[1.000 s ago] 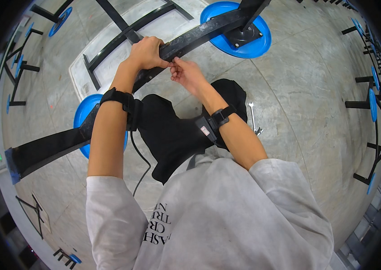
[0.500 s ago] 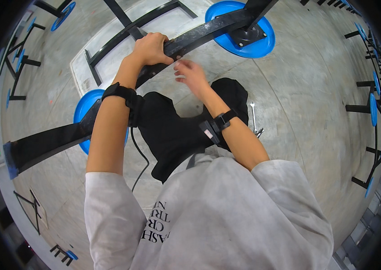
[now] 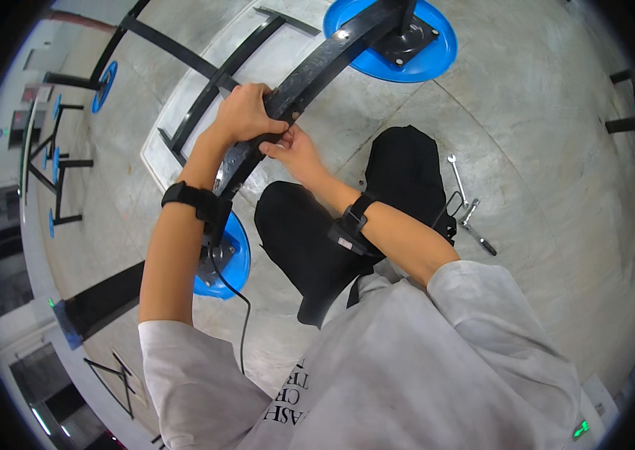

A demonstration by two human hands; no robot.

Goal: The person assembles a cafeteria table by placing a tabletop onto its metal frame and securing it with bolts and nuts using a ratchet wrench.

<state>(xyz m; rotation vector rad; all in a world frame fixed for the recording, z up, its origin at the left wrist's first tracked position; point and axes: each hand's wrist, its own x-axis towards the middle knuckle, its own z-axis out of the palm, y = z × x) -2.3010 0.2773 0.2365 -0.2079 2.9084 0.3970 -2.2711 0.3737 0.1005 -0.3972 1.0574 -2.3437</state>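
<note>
A black curved metal beam (image 3: 319, 64) runs diagonally before me, with scuffs along its upper face. My left hand (image 3: 246, 114) is closed over the beam, fingers across the far side and thumb on the near side. Just below that thumb, my right hand (image 3: 296, 156) touches the beam's near side with thumb and fingers pinched together. Whatever may be between those fingertips is too small or hidden to name. A blue round seat (image 3: 443, 46) with a black bolted mounting plate (image 3: 406, 45) is at the beam's far end. Another blue seat (image 3: 239, 264) lies near my left forearm, partly covered.
On the concrete floor right of my knees lie a combination wrench (image 3: 457, 176) and a ratchet with a dark handle (image 3: 486, 244). Beyond the beam, a black metal frame (image 3: 216, 86) rests over a pale board. More frames with blue seats (image 3: 105, 86) stand around. A black cable (image 3: 246, 319) hangs beside my left arm.
My right hand has moved from just off the beam to touching it, fingers now pinched. My left hand stays on the beam. The view has shifted, bringing the ratchet into sight.
</note>
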